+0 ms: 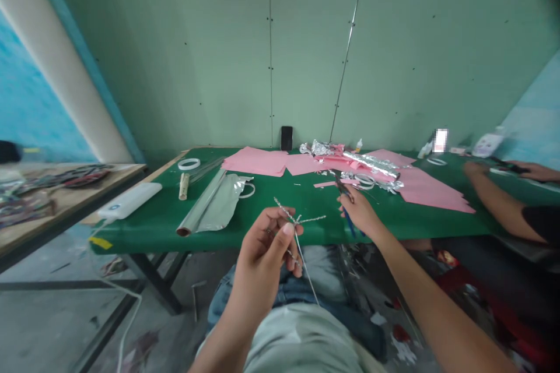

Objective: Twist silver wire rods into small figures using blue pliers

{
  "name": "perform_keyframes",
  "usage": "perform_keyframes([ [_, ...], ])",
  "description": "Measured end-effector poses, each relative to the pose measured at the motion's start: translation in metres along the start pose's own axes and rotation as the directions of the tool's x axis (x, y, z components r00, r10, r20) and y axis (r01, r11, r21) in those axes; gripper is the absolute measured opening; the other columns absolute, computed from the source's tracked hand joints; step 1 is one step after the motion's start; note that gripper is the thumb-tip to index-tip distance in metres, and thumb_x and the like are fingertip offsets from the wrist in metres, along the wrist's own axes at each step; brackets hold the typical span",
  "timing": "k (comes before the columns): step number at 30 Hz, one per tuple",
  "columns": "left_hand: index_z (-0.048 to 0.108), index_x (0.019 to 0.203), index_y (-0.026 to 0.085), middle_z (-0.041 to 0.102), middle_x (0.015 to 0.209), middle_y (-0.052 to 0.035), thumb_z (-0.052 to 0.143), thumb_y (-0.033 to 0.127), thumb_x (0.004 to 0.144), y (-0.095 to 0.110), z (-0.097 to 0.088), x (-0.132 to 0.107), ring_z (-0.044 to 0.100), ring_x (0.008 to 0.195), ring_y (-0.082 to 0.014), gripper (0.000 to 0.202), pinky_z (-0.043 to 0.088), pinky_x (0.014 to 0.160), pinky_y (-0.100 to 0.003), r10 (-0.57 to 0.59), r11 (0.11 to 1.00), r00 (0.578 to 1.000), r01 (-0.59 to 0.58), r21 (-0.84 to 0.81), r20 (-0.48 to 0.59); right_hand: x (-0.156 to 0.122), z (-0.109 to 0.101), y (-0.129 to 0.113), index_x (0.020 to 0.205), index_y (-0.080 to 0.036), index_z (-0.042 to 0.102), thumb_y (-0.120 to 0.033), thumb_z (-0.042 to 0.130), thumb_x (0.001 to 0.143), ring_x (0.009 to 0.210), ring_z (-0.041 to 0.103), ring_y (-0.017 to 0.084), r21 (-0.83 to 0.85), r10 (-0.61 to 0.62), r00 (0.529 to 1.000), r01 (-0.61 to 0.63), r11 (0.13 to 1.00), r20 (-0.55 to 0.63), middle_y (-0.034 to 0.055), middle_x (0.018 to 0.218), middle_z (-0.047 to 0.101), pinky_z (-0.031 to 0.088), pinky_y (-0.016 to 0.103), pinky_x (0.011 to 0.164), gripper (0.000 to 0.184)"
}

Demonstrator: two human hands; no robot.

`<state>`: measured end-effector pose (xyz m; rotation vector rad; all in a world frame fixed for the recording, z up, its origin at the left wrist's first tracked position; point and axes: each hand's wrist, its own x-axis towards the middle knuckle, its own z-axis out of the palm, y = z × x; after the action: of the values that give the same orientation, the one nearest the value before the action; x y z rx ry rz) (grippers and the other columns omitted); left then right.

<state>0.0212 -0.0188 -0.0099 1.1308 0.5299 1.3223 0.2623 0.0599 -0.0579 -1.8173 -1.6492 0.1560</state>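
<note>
Left of the person's hands, a white power bank (129, 201) and a partly unrolled roll of silver foil (210, 204) lie near the front edge of the green table (271, 192), apparently placed within easy reach. The left hand (262, 250) is curled, its thumb and fingers pinching a twisted silver wire (291, 218) above the lap, seemingly to keep it free of the table, while the right hand (361, 213) closes around blue-handled scissors (349, 215), blades forward, over the table's pink paper sheets (256, 160) and crumpled foil (371, 172); further right, a co-worker's forearm (503, 210) reaches across the table.
</note>
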Motion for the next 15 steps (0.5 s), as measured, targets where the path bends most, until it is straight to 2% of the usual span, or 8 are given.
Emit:
perform_keyframes([
  [2, 0.058, 0.097, 0.019, 0.061, 0.075, 0.0020, 0.068, 0.032, 0.086, 0.000, 0.002, -0.003, 0.045, 0.042, -0.0034, 0.020, 0.045, 0.039, -0.016, 0.018, 1.000, 1.000, -0.018, 0.001, -0.001, -0.039, -0.011, -0.017, 0.134, -0.020, 0.044, -0.016, 0.035, 0.094, 0.079, 0.068, 0.014, 0.100, -0.073, 0.997, 0.072, 0.992, 0.001, 0.0053, 0.105, 0.068, 0.057, 0.029, 0.073, 0.041],
  [4, 0.057, 0.095, 0.019, 0.061, 0.074, 0.0024, 0.067, 0.032, 0.087, 0.000, 0.004, -0.006, 0.045, 0.042, -0.0034, 0.018, 0.045, 0.039, -0.016, 0.044, 0.999, 0.999, -0.044, 0.014, 0.007, -0.081, -0.020, -0.035, 0.130, -0.023, 0.047, -0.019, 0.042, 0.090, 0.093, 0.067, 0.016, 0.184, -0.166, 0.986, 0.167, 0.969, -0.019, 0.0050, 0.112, 0.067, 0.056, 0.030, 0.081, 0.041],
  [6, 0.057, 0.095, 0.020, 0.061, 0.072, 0.0034, 0.065, 0.031, 0.090, 0.000, 0.006, -0.010, 0.045, 0.041, -0.0037, 0.015, 0.046, 0.039, -0.016, 0.080, 0.996, 0.997, -0.080, 0.044, 0.016, -0.115, -0.027, -0.051, 0.128, -0.025, 0.050, -0.012, 0.049, 0.081, 0.109, 0.063, 0.020, 0.285, -0.323, 0.936, 0.350, 0.892, -0.138, 0.0069, 0.122, 0.063, 0.051, 0.036, 0.093, 0.048],
  [7, 0.057, 0.095, 0.020, 0.060, 0.070, 0.0040, 0.063, 0.030, 0.091, 0.001, 0.006, -0.011, 0.046, 0.042, -0.0039, 0.013, 0.045, 0.039, -0.016, 0.098, 0.993, 0.995, -0.099, 0.066, 0.019, -0.126, -0.029, -0.058, 0.127, -0.027, 0.051, -0.009, 0.050, 0.077, 0.114, 0.060, 0.021, 0.276, -0.353, 0.921, 0.386, 0.880, -0.163, 0.0059, 0.123, 0.062, 0.049, 0.037, 0.097, 0.054],
  [10, 0.057, 0.094, 0.020, 0.056, 0.064, 0.0056, 0.059, 0.028, 0.094, 0.002, 0.007, -0.016, 0.048, 0.043, -0.0040, 0.008, 0.044, 0.042, -0.014, 0.163, 0.976, 0.986, -0.165, 0.140, 0.023, -0.140, -0.037, -0.076, 0.128, -0.032, 0.051, -0.004, 0.051, 0.072, 0.116, 0.056, 0.021, 0.255, -0.385, 0.909, 0.415, 0.873, -0.161, 0.0031, 0.122, 0.061, 0.047, 0.037, 0.099, 0.063],
  [15, 0.058, 0.094, 0.021, 0.058, 0.068, 0.0047, 0.058, 0.025, 0.095, 0.004, 0.008, -0.022, 0.051, 0.046, -0.0039, 0.004, 0.043, 0.045, -0.012, 0.245, 0.947, 0.969, -0.244, 0.209, 0.022, -0.135, -0.046, -0.094, 0.132, -0.032, 0.051, -0.005, 0.052, 0.073, 0.115, 0.056, 0.022, 0.247, -0.400, 0.907, 0.421, 0.873, -0.132, 0.0035, 0.120, 0.060, 0.048, 0.038, 0.100, 0.065],
])
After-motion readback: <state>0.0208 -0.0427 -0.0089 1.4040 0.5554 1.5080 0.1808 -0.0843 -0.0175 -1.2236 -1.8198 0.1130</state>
